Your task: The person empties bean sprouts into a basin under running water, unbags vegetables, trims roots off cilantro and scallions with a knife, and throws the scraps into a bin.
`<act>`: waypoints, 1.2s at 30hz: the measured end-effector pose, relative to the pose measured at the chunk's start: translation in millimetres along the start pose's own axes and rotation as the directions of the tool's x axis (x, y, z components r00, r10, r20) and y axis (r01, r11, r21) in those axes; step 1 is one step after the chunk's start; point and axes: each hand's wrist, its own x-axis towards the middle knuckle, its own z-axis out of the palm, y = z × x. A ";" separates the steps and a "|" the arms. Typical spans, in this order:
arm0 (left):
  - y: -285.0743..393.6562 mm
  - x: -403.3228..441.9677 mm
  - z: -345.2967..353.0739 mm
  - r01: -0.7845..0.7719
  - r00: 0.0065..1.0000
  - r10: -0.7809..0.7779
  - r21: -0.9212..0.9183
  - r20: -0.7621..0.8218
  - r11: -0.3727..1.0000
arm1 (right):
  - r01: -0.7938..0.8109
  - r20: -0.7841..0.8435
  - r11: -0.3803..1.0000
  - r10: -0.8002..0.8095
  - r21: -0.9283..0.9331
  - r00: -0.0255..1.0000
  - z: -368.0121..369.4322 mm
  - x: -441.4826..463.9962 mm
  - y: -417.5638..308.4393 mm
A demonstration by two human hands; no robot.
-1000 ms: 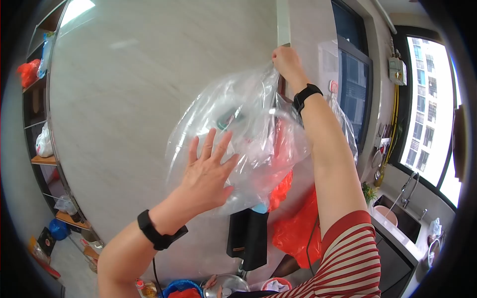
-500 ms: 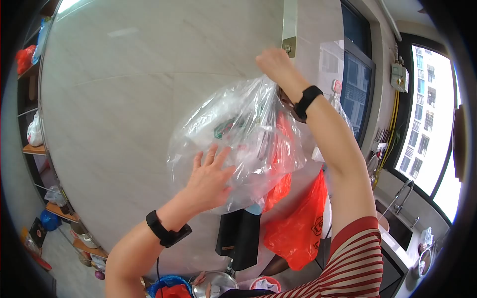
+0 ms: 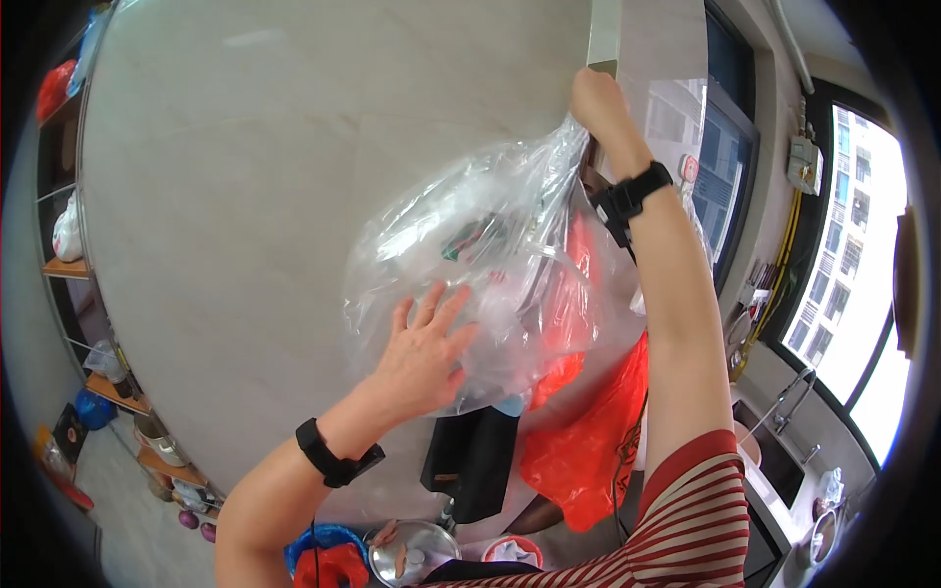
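A large clear plastic bag [image 3: 392, 245], with white, green and red contents showing through, hangs against the tiled wall. My right hand [image 3: 600, 103], raised high, is closed around the gathered top of this bag beside a vertical strip on the wall. Lower down, my left hand [image 3: 423, 358] rests with spread fingers against the bag's front. Behind and below it hang a red plastic bag [image 3: 588, 456] and a black item [image 3: 472, 465]. What exactly lies inside the clear bag cannot be made out.
Along the left stand shelves [image 3: 67, 268] with bags and jars. At the bottom are a pot with a metal lid [image 3: 417, 554], a blue-lined bin [image 3: 333, 539] and a red-rimmed container [image 3: 515, 551]. To the right are a sink [image 3: 779, 456], a faucet [image 3: 789, 397] and a window [image 3: 843, 265].
The view has shifted slightly. My right hand has moved up and to the right, drawing the bag's top with it. My left hand stays spread on the bag.
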 end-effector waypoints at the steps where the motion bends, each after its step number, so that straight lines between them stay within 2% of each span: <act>1: 1.7 -4.1 0.2 0.003 1.000 -0.003 0.000 0.002 1.000 | 0.057 0.028 0.998 -0.056 -0.026 0.998 0.9 -8.0 1.2; 4: 11.2 -19.6 7.5 0.013 0.997 -0.013 0.003 0.071 1.000 | 0.135 -0.038 0.990 -0.136 -0.040 0.990 6.6 -53.5 4.1; 5: 16.4 -28.7 14.3 0.039 0.996 -0.034 -0.057 0.081 0.998 | 0.119 -0.035 0.992 -0.120 -0.041 0.992 2.0 -72.9 8.0; 7: 30.3 -50.7 22.5 0.040 0.993 -0.025 -0.122 0.119 0.992 | 0.288 -0.228 0.949 -0.254 0.131 0.940 -20.5 -121.9 16.8; 9: 48.0 -77.1 26.9 -0.033 0.994 0.050 -0.163 0.102 0.986 | 0.265 -0.361 0.933 -0.167 0.244 0.918 -52.8 -180.8 24.3; 10: 54.0 -90.7 31.4 -0.093 0.982 0.125 -0.211 0.139 0.973 | 0.263 -0.342 0.911 -0.148 0.318 0.928 -65.5 -212.7 29.9; 11: 55.7 -104.2 37.0 -0.051 0.982 0.095 -0.255 0.164 0.966 | 0.243 -0.321 0.894 -0.120 0.377 0.939 -75.5 -245.6 36.2; 13: 57.1 -130.8 55.0 -0.006 0.968 0.088 -0.328 0.236 0.945 | 0.107 -0.099 0.868 -0.068 0.485 0.993 -87.1 -318.3 49.1; 14: 57.8 -151.0 63.1 0.016 0.957 0.086 -0.345 0.277 0.938 | 0.002 0.094 0.878 -0.053 0.478 0.994 -89.7 -355.3 59.5; 15: 51.7 -179.0 77.8 0.110 0.911 0.092 -0.452 0.403 0.885 | -0.168 0.353 0.888 0.006 0.428 0.936 -100.3 -388.1 64.7; 16: 45.6 -201.1 93.7 0.221 0.845 0.104 -0.519 0.524 0.825 | -0.231 0.521 0.909 0.018 0.347 0.854 -99.7 -425.1 84.1; 17: 43.8 -214.6 95.1 0.392 0.720 0.139 -0.563 0.680 0.727 | -0.345 0.810 0.936 0.148 0.070 0.567 -108.9 -456.2 100.7; 18: 42.5 -227.8 95.5 0.565 0.562 0.188 -0.540 0.805 0.624 | -0.307 0.916 0.937 0.262 -0.167 0.302 -122.4 -480.5 114.3; 19: 38.6 -252.1 102.0 0.557 0.542 0.234 -0.553 0.807 0.619 | -0.334 0.887 0.888 0.402 -0.316 0.228 -133.2 -512.9 133.4; 21: 44.8 -314.6 123.6 0.656 0.426 0.137 -0.410 0.894 0.633 | -0.503 0.797 0.769 0.559 -0.395 0.228 -171.3 -557.9 160.3; 22: 52.0 -320.0 136.9 0.660 0.414 0.159 -0.416 0.896 0.626 | -0.547 0.778 0.723 0.598 -0.421 0.192 -190.3 -558.2 174.5; 24: 71.8 -310.9 149.5 0.514 0.475 0.188 -0.445 0.859 0.733 | -0.510 0.685 0.706 0.675 -0.491 0.274 -216.8 -572.2 209.0; 25: 87.9 -294.1 152.4 0.573 0.384 0.159 -0.369 0.910 0.732 | -0.513 0.687 0.701 0.677 -0.495 0.263 -227.5 -579.1 226.9; 26: 109.5 -270.1 157.7 0.573 0.375 0.161 -0.365 0.913 0.734 | -0.566 0.651 0.664 0.710 -0.490 0.270 -238.0 -586.2 246.3; 28: 155.4 -224.0 179.1 0.470 0.453 0.270 -0.486 0.849 0.737 | -0.616 0.605 0.624 0.744 -0.481 0.282 -254.8 -603.5 285.9; 29: 184.1 -205.8 191.0 0.470 0.460 0.273 -0.492 0.845 0.733 | -0.626 0.625 0.621 0.736 -0.472 0.259 -261.3 -618.2 305.5; 31: 245.8 -167.4 214.3 0.320 0.627 0.316 -0.605 0.712 0.729 | -0.659 0.645 0.590 0.736 -0.466 0.204 -272.4 -648.5 348.3; 32: 282.9 -142.3 220.3 0.251 0.650 0.370 -0.646 0.664 0.721 | -0.620 0.648 0.606 0.735 -0.499 0.197 -278.3 -665.1 368.4; 33: 320.5 -119.6 222.0 0.241 0.646 0.389 -0.659 0.656 0.712 | -0.626 0.638 0.582 0.751 -0.519 0.169 -287.3 -671.8 381.6; 35: 386.3 -82.8 240.1 0.266 0.630 0.500 -0.771 0.594 0.579 | -0.626 0.624 0.552 0.771 -0.551 0.130 -305.3 -680.1 408.4; 36: 414.4 -66.4 249.6 0.276 0.627 0.505 -0.776 0.593 0.567 | -0.692 0.646 0.548 0.748 -0.470 0.153 -315.3 -684.8 421.5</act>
